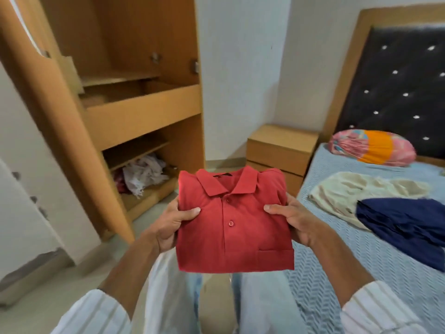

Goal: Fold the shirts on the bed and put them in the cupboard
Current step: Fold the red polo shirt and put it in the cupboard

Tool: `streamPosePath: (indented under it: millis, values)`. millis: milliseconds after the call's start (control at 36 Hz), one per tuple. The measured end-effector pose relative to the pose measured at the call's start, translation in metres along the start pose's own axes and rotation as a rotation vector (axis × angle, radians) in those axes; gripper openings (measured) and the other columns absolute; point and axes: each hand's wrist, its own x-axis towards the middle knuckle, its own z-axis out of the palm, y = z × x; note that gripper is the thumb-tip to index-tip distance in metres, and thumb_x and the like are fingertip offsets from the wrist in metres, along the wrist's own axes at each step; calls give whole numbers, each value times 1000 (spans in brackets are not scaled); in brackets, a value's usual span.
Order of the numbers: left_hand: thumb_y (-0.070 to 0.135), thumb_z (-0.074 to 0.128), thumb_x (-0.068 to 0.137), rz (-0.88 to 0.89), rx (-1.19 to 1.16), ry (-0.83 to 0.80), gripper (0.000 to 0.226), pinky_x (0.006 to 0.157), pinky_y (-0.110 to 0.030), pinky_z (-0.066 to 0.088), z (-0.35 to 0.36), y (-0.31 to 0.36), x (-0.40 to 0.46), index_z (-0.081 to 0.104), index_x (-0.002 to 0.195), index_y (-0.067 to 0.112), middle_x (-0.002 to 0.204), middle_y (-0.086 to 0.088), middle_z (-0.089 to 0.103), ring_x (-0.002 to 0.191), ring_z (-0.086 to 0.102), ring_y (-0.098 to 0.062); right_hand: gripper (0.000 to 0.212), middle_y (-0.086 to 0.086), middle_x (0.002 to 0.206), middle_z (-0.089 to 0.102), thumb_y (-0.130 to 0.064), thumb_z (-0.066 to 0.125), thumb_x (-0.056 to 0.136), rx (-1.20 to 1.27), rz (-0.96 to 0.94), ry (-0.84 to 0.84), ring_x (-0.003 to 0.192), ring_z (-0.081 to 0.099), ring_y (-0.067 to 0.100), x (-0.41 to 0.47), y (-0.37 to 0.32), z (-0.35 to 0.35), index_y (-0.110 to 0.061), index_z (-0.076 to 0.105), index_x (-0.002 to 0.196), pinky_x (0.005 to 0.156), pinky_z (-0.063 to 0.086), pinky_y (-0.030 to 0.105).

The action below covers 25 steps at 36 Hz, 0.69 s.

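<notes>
The cupboard (125, 92) occupies the 10 o'clock sector with its door (48, 121) swung open; shelves are exposed, and loose pale cloth (143, 173) lies on a lower shelf. The bed (375, 237) fills the 3 o'clock sector; a cream shirt (349, 189) and a navy shirt (404, 225) lie on it unfolded, the navy one overlapping the cream one; a patterned pillow (373, 148) rests at the headboard, and a bedside cabinet (281, 150) stands at 12 o'clock. The red shirt (234, 220), folded into a flat rectangle with collar upward, is held in the air at centre, clear of both bed and cupboard. The left hand (171, 220) grips its 9 o'clock edge, thumb on top and fingers underneath; the right hand (298, 220) grips the 3 o'clock edge likewise; the hands are apart, one per side.

Step in hand, as judged: transfer of the folded shirt to a cupboard shelf. Procedure: keep the shirt level and both grips symmetrical so the fold does not sag; approach toward 10 o'clock; lead with the far edge, clear the shelf lip, lay the shirt flat, then slide the fingers out from beneath without dragging the lower layer; two shirts then remain to be folded.
</notes>
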Motion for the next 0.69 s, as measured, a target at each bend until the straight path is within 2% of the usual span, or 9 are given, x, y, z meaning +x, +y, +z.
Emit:
streamPosePath:
  millis: [83, 167, 333, 389, 472, 528, 611, 694]
  values:
    - [-3, 77, 79, 10, -14, 42, 68, 93, -51, 57, -23, 10, -3, 51, 141, 9, 130, -23, 65, 121, 62, -42, 50, 16, 121, 73, 8, 68, 87, -45, 13, -39, 108, 71, 33, 20, -2, 22, -17, 62, 130, 95, 58, 49]
    - [-3, 66, 89, 11, -17, 74, 53, 93, -55, 57, -42, 15, 3, 53, 138, 12, 128, -21, 67, 120, 62, -42, 58, 15, 123, 72, 5, 72, 85, -83, 44, -54, 113, 69, 35, 46, -1, 35, -20, 58, 136, 101, 53, 54]
    - [-1, 64, 92, -31, 0, 160, 51, 99, -58, 53, -81, 14, 42, 52, 139, 14, 127, -18, 68, 117, 66, -38, 56, 13, 119, 74, 6, 70, 87, -131, 121, -23, 106, 72, 31, 110, 9, 53, -19, 58, 136, 88, 60, 45]
    - [-2, 63, 92, -46, 8, 186, 48, 97, -54, 55, -92, 12, 58, 54, 137, 13, 126, -16, 69, 116, 67, -36, 53, 12, 117, 75, 6, 70, 87, -139, 142, -16, 101, 74, 28, 132, 15, 55, -17, 59, 133, 81, 61, 40]
    - [-2, 63, 91, -78, -5, 231, 45, 92, -48, 58, -111, 9, 90, 56, 132, 13, 124, -16, 70, 113, 68, -35, 49, 13, 115, 75, 5, 70, 87, -139, 187, -4, 99, 74, 28, 172, 27, 55, -13, 60, 132, 82, 62, 40]
    - [1, 66, 86, -106, -1, 247, 50, 90, -45, 60, -127, 5, 119, 56, 133, 13, 123, -15, 71, 108, 71, -31, 49, 12, 113, 76, 4, 70, 87, -137, 232, 3, 96, 75, 27, 207, 40, 53, -14, 61, 131, 82, 62, 40]
    - [2, 67, 84, -154, -1, 269, 52, 86, -42, 61, -148, 0, 160, 56, 132, 15, 120, -11, 73, 105, 72, -27, 54, 11, 117, 75, 3, 73, 83, -135, 280, 16, 100, 74, 27, 250, 55, 50, -20, 60, 131, 89, 60, 43]
    - [-3, 61, 90, -208, 19, 292, 40, 77, -34, 63, -155, 4, 187, 58, 125, 18, 112, -5, 76, 98, 74, -20, 69, 12, 123, 72, -6, 79, 71, -131, 323, 0, 107, 71, 31, 278, 56, 48, -20, 58, 136, 96, 56, 47]
